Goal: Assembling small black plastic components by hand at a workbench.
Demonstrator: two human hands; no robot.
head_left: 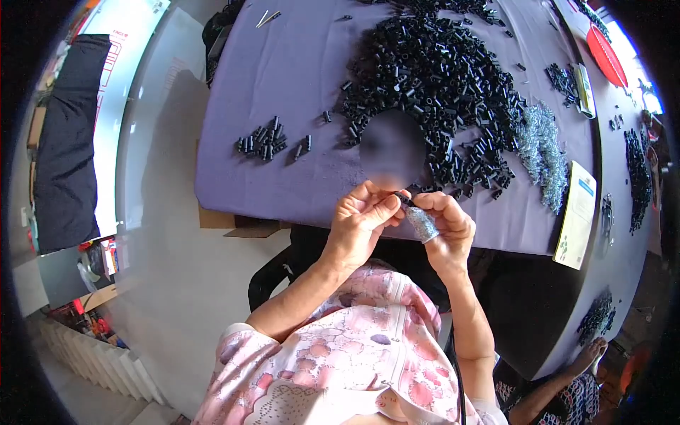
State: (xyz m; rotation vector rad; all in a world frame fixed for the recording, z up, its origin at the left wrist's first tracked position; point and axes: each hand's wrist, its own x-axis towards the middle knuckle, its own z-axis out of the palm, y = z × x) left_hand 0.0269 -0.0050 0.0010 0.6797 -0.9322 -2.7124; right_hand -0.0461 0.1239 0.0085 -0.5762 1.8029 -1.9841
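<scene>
My left hand (358,223) is closed in a pinch, thumb and forefinger at a small black tubular piece (404,200). The fingertips of my right hand (451,228) meet it from the other side. Under the right fingers sits a silvery, see-through clump (423,225), tapered and speckled; whether it is many small pieces or one sleeve I cannot tell. Both hands are held just off the table's near edge, in front of a large heap of short black tubes (432,78). Along the heap's right side lies a pile of clear, glittering small pieces (544,156).
A small group of black tubes (263,140) lies on the left of the purple-covered table (241,85). To the right are a yellowish booklet (577,216), a red round tray (607,57) and more black piles (637,180). Another person's hand (593,354) is at the lower right.
</scene>
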